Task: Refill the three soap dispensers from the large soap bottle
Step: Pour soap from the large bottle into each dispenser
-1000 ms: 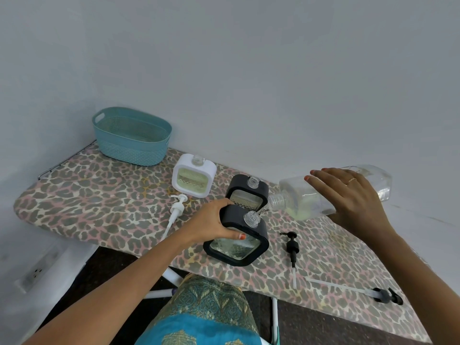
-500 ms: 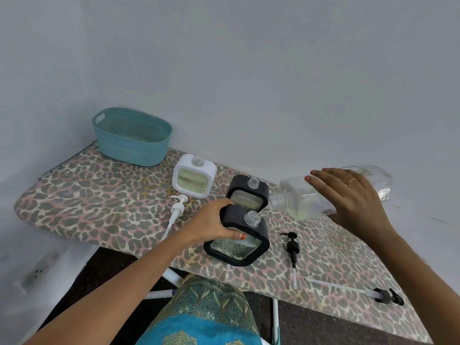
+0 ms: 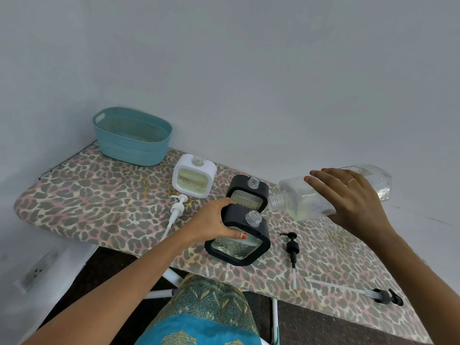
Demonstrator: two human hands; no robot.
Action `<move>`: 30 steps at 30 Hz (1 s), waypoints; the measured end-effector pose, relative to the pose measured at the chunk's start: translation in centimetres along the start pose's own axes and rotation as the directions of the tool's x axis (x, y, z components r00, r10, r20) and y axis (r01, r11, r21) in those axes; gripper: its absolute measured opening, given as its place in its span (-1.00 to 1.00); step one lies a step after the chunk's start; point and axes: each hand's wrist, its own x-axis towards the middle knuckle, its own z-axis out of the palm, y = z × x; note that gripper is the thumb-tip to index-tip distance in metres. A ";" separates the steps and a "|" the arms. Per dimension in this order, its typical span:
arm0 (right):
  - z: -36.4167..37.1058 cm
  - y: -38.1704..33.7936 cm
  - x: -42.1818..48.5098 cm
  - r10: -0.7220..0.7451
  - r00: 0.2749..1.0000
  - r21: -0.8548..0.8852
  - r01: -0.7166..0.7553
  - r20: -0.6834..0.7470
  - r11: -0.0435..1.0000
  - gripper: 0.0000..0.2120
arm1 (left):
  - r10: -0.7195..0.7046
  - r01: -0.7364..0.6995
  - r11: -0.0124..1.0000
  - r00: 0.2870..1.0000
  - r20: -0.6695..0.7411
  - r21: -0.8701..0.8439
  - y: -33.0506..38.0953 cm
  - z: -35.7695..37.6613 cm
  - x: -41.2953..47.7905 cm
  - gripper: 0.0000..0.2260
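- At the far left of your board (image 3: 74, 195) a teal basket (image 3: 132, 138) stands against the wall.
- The white dispenser (image 3: 194, 179) stands upright right of the basket, neck open. The white pump (image 3: 177, 210) lies on the board just in front of it.
- Your left hand (image 3: 214, 222) grips the front dispenser (image 3: 239, 242) at its upper left corner: fingers curled over the top edge, thumb pressed on the clear front face. This black dispenser leans to the left, with its bottom on the board and its neck open.
- The back dispenser (image 3: 247, 192), also black and open, stands upright just behind it, near your knuckles.
- The bottle (image 3: 295, 196) is in the air, lying almost flat, with its open mouth pointing left. The mouth is just above and to the right of the front dispenser's neck, close but not touching it. I cannot tell if soap is flowing.
- Your right hand (image 3: 353, 197) holds the bottle around its middle, fingers spread long over the top side; the thumb is hidden under it.
- A black pump (image 3: 291, 247) lies on the board below the bottle, and a second pump (image 3: 383, 296) lies near the right end of the board.
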 end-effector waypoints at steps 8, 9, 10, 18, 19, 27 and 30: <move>0.0 0.1 0.0 -0.007 1.000 -0.001 0.007 0.008 1.000 -0.14 | -0.001 0.001 1.000 1.000 0.007 -0.002 0.1 0.1 0.1 -0.57; 0.1 0.1 0.0 -0.008 1.000 -0.001 0.008 0.009 1.000 -0.15 | 0.000 0.000 1.000 1.000 0.007 -0.001 0.1 0.1 0.1 -0.56; 0.1 0.1 0.0 -0.009 1.000 -0.001 0.009 0.013 1.000 -0.15 | 0.000 0.000 1.000 1.000 0.006 0.000 0.2 0.1 0.1 -0.56; 0.1 0.1 0.1 -0.028 0.999 -0.001 0.028 0.025 1.000 -0.15 | 0.006 -0.006 1.000 1.000 0.007 0.011 0.2 0.1 0.0 -0.56; 0.2 0.1 0.1 -0.030 0.999 -0.003 0.030 0.028 1.000 -0.14 | 0.004 -0.004 1.000 1.000 0.007 0.013 0.2 0.1 0.0 -0.56; 0.2 -0.1 0.2 -0.044 0.999 -0.006 0.044 0.022 0.999 -0.19 | 0.008 -0.008 0.999 1.000 0.002 0.037 0.3 0.1 0.0 -0.55; 0.3 0.0 0.2 -0.049 0.998 -0.006 0.049 0.026 0.999 -0.20 | 0.006 -0.006 0.999 1.000 0.003 0.037 0.3 0.2 0.0 -0.56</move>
